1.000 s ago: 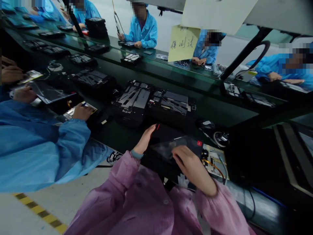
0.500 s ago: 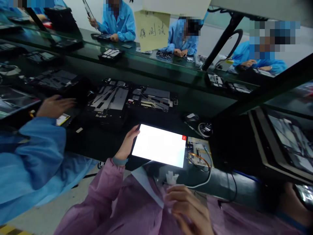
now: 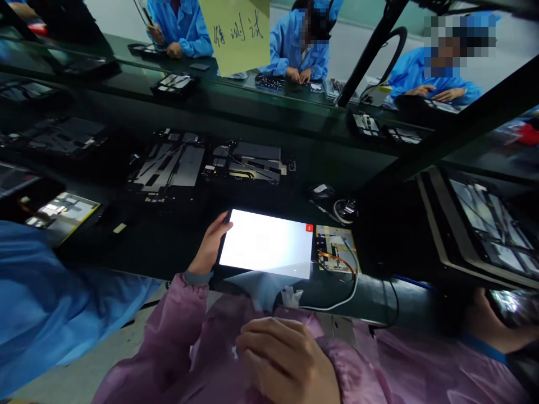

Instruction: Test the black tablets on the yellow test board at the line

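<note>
My left hand (image 3: pixel 210 244) grips the left edge of a tablet (image 3: pixel 265 244), thumb on the front. Its screen is lit white, with a small red mark at the upper right corner. My right hand (image 3: pixel 282 356) is in front of my chest, fingers curled closed. A clear film (image 3: pixel 256 286) stretches below the tablet's lower edge toward that hand. The fingers seem pinched on it, though the grip itself is partly hidden. Beside the tablet's right edge lies an opened circuit panel (image 3: pixel 337 247) with orange and white cables.
Opened device panels (image 3: pixel 172 163) lie along the back of the bench. A mouse (image 3: pixel 322 191) and a coiled cable (image 3: pixel 346 210) sit behind the circuit panel. Stacked trays (image 3: pixel 484 224) stand at right. Co-workers in blue sit opposite; a blue sleeve (image 3: pixel 25 269) is at left, another person's hand (image 3: pixel 492 325) at right.
My right hand has moved left and closer to my body, and the film has shifted with it. My left hand still holds the tablet. The neighbour's hand at left has left the view.
</note>
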{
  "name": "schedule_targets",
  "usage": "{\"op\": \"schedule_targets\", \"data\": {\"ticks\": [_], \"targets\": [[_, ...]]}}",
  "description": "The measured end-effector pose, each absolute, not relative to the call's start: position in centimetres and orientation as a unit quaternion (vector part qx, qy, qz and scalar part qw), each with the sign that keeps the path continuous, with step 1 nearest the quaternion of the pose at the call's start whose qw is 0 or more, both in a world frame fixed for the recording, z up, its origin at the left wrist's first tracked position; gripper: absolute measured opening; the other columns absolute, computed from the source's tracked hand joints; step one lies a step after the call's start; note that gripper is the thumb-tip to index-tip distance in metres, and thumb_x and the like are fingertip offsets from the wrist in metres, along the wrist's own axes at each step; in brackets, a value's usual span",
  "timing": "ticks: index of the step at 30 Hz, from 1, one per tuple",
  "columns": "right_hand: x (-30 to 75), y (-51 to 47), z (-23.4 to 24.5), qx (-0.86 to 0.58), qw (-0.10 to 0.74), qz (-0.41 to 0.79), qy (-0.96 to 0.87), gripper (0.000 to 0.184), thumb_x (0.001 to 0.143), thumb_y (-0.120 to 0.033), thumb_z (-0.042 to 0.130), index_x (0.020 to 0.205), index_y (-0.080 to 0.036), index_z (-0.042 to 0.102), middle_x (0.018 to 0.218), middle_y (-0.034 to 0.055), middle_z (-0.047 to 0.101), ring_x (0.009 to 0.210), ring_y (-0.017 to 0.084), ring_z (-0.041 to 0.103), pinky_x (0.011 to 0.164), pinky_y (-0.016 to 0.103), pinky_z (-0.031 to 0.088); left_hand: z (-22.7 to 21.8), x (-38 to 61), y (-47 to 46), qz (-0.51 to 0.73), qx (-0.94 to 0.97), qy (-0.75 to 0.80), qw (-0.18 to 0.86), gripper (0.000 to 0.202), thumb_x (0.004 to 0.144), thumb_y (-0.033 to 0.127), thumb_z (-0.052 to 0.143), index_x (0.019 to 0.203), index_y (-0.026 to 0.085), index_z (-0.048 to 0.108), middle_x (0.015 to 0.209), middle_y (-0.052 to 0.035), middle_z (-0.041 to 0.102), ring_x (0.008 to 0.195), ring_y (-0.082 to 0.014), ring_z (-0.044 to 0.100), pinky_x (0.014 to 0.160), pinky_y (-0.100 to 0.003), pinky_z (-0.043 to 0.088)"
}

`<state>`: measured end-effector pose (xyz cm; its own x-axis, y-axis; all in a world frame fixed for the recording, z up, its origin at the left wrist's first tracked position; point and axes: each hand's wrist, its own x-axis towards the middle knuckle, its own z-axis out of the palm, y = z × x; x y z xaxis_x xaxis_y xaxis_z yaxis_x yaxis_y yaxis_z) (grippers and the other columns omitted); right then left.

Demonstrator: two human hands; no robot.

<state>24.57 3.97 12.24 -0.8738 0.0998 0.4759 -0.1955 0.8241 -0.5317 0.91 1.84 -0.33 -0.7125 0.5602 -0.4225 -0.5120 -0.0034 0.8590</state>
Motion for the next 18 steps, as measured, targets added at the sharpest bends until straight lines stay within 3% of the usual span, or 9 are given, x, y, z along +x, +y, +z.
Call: {"op": "schedule_targets", "data": {"ticks": [4, 9, 18], "targets": [[24.7, 3.8, 12.5, 0.010, 0.261, 0.307, -0.915, 0.024, 0.092, -0.022, 0.053, 0.076, -0.031, 0.069, 0.099, -0.0033, 0.075, 0.103, 0.013, 0.068, 0.083, 0.013, 0.056, 0.0, 1.0, 1.7, 0.699, 0.028, 0.609, 0.374, 0.063, 0.060, 0.033, 0.080, 0.120, 0.022, 0.064, 0.115, -0.0051, 0.070, 0.105, -0.0274, 0.064, 0.087, -0.035, 0.051], [24.3, 3.7, 12.4, -0.006, 0.282, 0.284, -0.916, 0.025, 0.091, -0.021, 0.054, 0.075, -0.032, 0.070, 0.100, -0.0085, 0.075, 0.103, 0.013, 0.068, 0.080, 0.009, 0.056, -0.7, 0.8, 1.9, 0.708, 0.029, 0.602, 0.367, 0.056, 0.062, 0.036, 0.079, 0.116, 0.022, 0.068, 0.116, -0.0056, 0.069, 0.112, -0.0285, 0.061, 0.092, -0.036, 0.050], [24.5, 4.2, 12.0, 0.005, 0.282, 0.292, -0.914, 0.026, 0.092, -0.024, 0.052, 0.074, -0.033, 0.069, 0.098, -0.0091, 0.075, 0.102, 0.012, 0.068, 0.080, 0.011, 0.057, 0.2, 1.3, 1.7, 0.687, 0.043, 0.637, 0.346, 0.056, 0.065, 0.035, 0.077, 0.118, 0.021, 0.066, 0.115, -0.0060, 0.070, 0.110, -0.0273, 0.062, 0.095, -0.037, 0.050]]}}
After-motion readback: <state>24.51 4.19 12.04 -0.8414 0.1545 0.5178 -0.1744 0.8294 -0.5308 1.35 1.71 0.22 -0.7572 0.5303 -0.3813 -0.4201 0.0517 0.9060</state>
